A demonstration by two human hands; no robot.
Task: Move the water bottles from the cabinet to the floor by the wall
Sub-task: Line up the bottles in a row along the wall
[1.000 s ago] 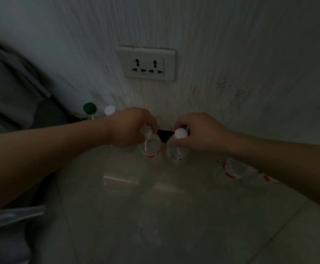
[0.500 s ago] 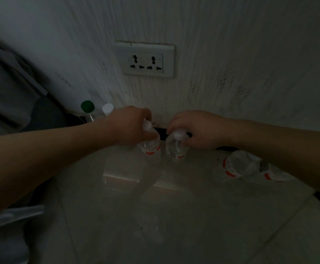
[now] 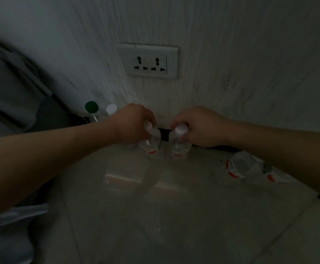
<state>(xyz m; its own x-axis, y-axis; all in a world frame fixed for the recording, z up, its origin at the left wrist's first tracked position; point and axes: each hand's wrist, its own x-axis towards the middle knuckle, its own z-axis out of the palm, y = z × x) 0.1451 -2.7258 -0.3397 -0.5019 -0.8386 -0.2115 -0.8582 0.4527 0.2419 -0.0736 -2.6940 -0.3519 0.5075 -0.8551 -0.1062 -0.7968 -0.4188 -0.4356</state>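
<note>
Each bottle stands upright directly under your hand, left hand (image 3: 131, 124) closed around the left bottle (image 3: 151, 144) neck, right hand (image 3: 201, 126) around the right bottle (image 3: 180, 147), at the floor (image 3: 174, 216) edge by the wall (image 3: 231, 54).

Two bare forearms enter from the near left and near right edges, with no sleeves, watch, bracelet or rings showing in the dim light. The left hand (image 3: 134, 126) and right hand (image 3: 201, 126) are ungloved, their fingers curled and partly blurred.
</note>
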